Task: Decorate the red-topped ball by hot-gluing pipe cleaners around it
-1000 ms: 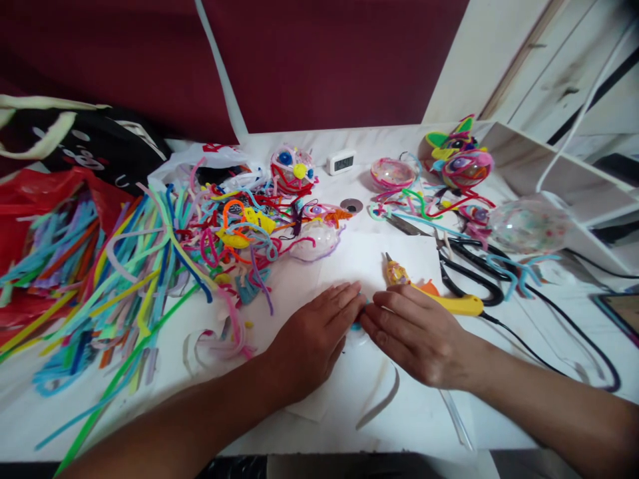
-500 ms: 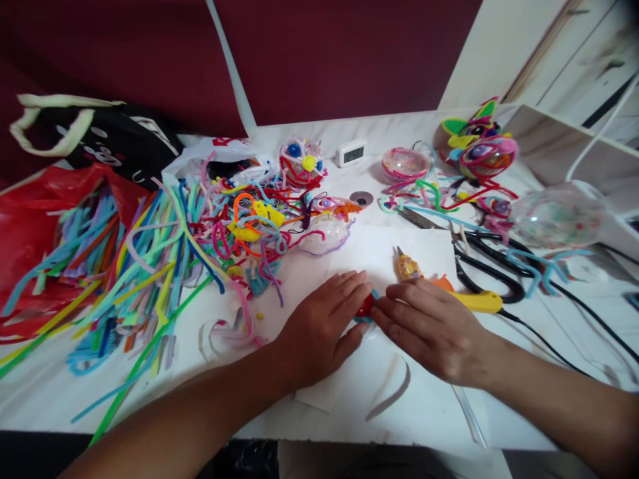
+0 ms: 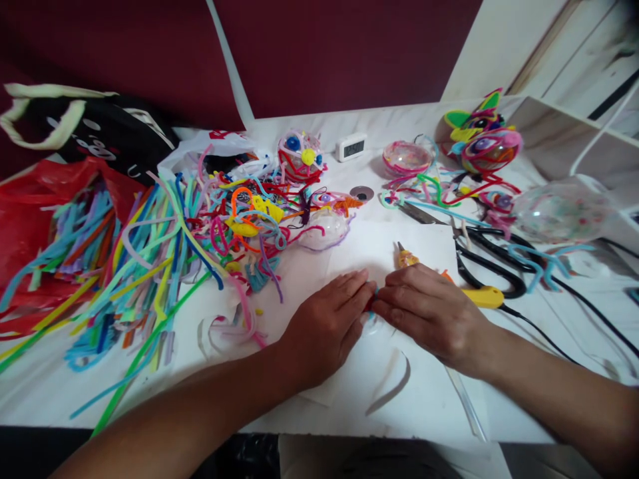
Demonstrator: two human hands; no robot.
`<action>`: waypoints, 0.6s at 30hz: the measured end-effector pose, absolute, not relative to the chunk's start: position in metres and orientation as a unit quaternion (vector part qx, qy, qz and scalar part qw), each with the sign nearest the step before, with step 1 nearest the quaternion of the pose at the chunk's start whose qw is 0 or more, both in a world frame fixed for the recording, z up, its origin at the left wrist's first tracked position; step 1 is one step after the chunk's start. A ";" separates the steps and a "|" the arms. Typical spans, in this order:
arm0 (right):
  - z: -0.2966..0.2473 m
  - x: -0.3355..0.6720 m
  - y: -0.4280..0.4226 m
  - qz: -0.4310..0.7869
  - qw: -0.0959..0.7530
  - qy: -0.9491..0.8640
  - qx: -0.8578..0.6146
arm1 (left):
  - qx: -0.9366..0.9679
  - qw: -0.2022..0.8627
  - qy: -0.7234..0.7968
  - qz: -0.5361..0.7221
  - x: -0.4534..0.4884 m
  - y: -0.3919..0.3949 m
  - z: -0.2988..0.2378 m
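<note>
My left hand (image 3: 327,326) and my right hand (image 3: 434,316) meet over the white paper, fingertips almost touching. Pinched between them is a small red piece with a light-blue rim (image 3: 370,306), mostly covered by the fingers. Something clear shows just under it, too hidden to name. Both hands have their fingers pressed together. Right behind my right hand lies a glue gun (image 3: 483,297) with a yellow handle, its stained nozzle pointing away. A curved grey-brown strip (image 3: 392,389) rests on the paper nearer me.
Pipe cleaners (image 3: 150,266) pile up on the left beside a red plastic bag (image 3: 24,233). Scissors (image 3: 492,259) and a black cord lie at right. Behind stand a decorated ball (image 3: 301,159), a small clock (image 3: 351,148), a bowl (image 3: 407,158) and a clear balloon-like shape (image 3: 559,209).
My fingers have closed in over the red piece, so less of it shows. My right hand has shifted slightly and covers more of the glue gun. The view has tilted a little.
</note>
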State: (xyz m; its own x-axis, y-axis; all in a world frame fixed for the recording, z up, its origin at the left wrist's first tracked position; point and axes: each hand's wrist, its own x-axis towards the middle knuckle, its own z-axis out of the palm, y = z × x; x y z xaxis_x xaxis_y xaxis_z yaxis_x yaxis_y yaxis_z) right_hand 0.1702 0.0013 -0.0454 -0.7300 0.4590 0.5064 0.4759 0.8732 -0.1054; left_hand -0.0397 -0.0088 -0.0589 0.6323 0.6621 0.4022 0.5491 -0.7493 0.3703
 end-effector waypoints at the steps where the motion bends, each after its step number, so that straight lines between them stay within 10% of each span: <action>1: -0.045 0.171 0.003 -0.011 0.268 -0.931 -0.249 | 0.895 0.110 0.339 0.266 -0.039 -0.009 -0.059; 18: -0.039 0.177 0.020 0.207 0.339 -0.891 -0.219 | 0.886 0.123 0.355 0.273 -0.034 -0.010 -0.057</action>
State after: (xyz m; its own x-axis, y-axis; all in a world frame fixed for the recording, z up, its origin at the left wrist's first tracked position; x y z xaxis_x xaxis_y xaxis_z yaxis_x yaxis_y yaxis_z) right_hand 0.1766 0.0202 -0.0392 -0.6749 0.5307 0.5128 0.2497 0.8181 -0.5180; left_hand -0.0341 -0.0102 -0.0573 0.5992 0.6959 0.3958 0.5622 -0.7178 0.4108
